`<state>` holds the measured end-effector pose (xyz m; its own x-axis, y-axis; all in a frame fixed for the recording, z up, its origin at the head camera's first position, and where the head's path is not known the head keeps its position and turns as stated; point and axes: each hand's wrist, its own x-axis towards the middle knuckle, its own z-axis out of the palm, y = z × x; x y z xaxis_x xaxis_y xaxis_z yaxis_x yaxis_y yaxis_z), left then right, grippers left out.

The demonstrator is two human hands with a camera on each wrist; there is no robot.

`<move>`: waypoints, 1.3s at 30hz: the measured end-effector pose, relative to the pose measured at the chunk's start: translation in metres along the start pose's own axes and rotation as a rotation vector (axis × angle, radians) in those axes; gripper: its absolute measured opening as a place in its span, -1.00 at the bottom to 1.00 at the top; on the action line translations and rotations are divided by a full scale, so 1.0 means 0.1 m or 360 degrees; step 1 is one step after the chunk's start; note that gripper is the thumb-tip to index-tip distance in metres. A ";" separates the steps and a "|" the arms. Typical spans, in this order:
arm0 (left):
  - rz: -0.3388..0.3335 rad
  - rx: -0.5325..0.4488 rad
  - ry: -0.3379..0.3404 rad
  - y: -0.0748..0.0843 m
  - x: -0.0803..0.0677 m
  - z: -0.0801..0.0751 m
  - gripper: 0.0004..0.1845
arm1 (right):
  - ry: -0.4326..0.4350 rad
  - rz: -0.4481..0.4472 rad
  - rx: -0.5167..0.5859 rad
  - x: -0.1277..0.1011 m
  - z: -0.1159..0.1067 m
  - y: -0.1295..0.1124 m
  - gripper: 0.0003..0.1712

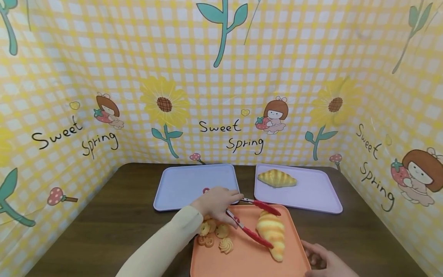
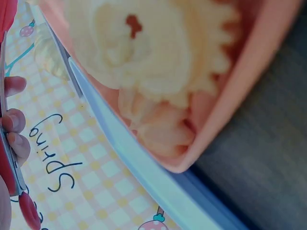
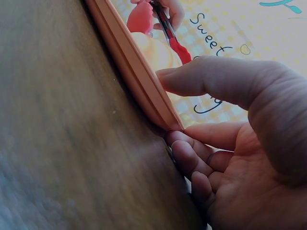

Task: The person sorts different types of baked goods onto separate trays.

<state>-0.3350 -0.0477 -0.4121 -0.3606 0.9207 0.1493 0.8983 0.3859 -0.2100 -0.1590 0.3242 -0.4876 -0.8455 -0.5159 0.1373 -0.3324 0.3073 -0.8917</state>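
My left hand (image 1: 221, 203) grips red tongs (image 1: 254, 235) by their handle end. The tongs' two arms are spread, one on each side of the top end of a yellow croissant (image 1: 273, 236). That croissant lies on the orange tray (image 1: 242, 261) nearest me. Several small swirl cookies (image 1: 215, 235) sit on the tray's left part and fill the left wrist view as cookies (image 2: 144, 52). My right hand (image 3: 192, 120) pinches the orange tray's rim (image 3: 129, 67), thumb on top and fingers curled beneath. In the head view this right hand (image 1: 320, 256) is at the tray's right edge.
A pale blue tray (image 1: 187, 184) lies behind the orange one at the left. A lilac tray (image 1: 318, 196) at the right carries a second croissant (image 1: 277, 178). Yellow checked "Sweet Spring" screens wall in the dark wooden table (image 1: 114, 223) on three sides.
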 end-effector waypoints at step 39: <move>0.0113 0.0395 0.0377 0.24 -0.10 0.01 -0.38 | -0.0131 0.0271 0.0252 0.04 -0.05 0.02 -0.19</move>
<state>-0.3101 -0.0475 -0.4194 -0.2051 0.9178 0.3400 0.8200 0.3508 -0.4522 -0.1648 0.3270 -0.4868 -0.8447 -0.5328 -0.0507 -0.1127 0.2698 -0.9563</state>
